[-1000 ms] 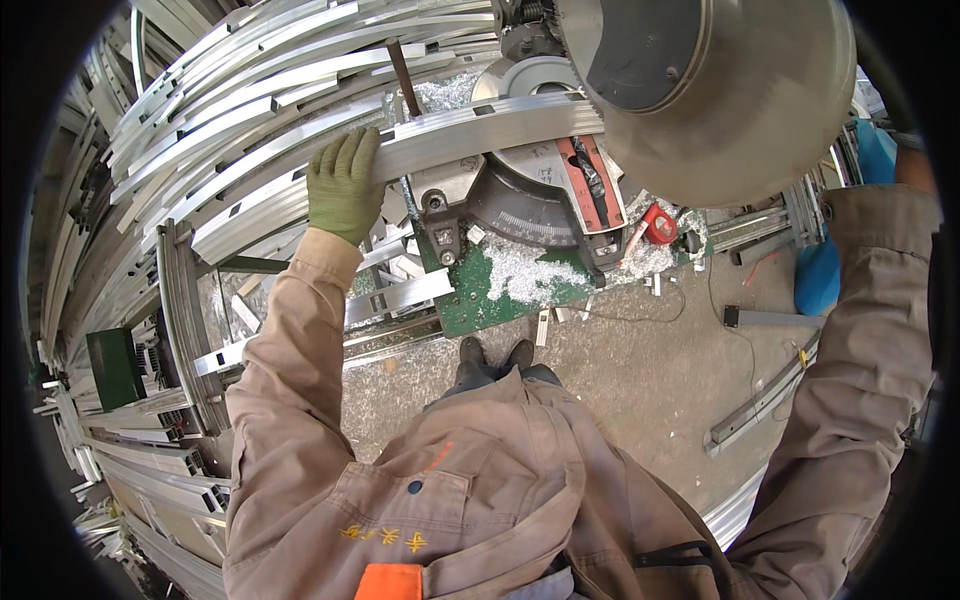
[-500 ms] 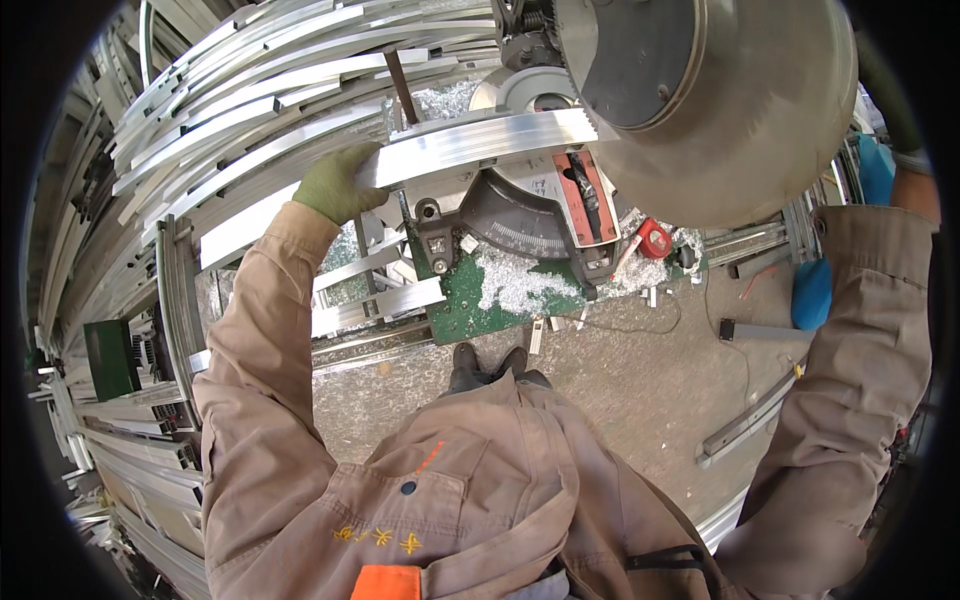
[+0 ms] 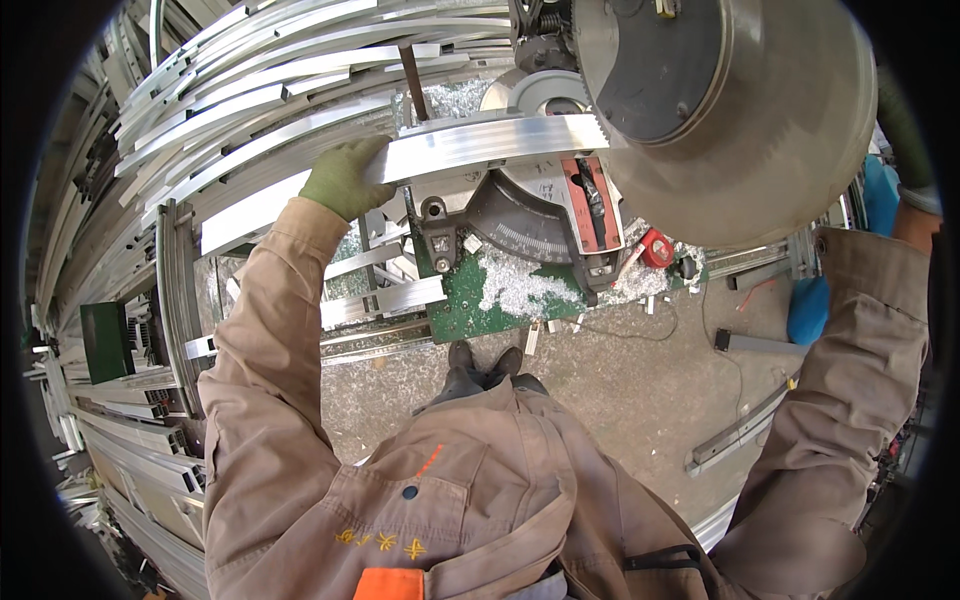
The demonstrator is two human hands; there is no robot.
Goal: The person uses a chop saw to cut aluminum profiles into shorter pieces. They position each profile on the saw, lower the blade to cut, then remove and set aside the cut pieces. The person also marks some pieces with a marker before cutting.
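My left hand (image 3: 345, 180), in a green glove, is closed round a long silver aluminium profile (image 3: 470, 145). The profile lies across the bed of a mitre saw, its right end beside the toothed blade. The saw head's large, cloudy guard (image 3: 790, 150) fills the upper right. At the right rim shows my right hand (image 3: 903, 130), also gloved and raised beside the guard; its fingers are hidden. Below the profile are the saw's curved angle scale (image 3: 520, 222) and a red insert (image 3: 592, 205) with a dark slot.
Stacked aluminium profiles (image 3: 230, 90) crowd the upper left. Metal shavings (image 3: 525, 280) cover part of the green bench (image 3: 455, 305), with a red tape measure (image 3: 657, 248) at its right. Offcuts (image 3: 400, 296) lie below my left hand. A loose bar (image 3: 740, 430) and a cable are on the floor.
The saw head and guard appear slightly lower and farther right, though the whole upper view has shifted right a little. My left hand keeps its hold on the aluminium profile.
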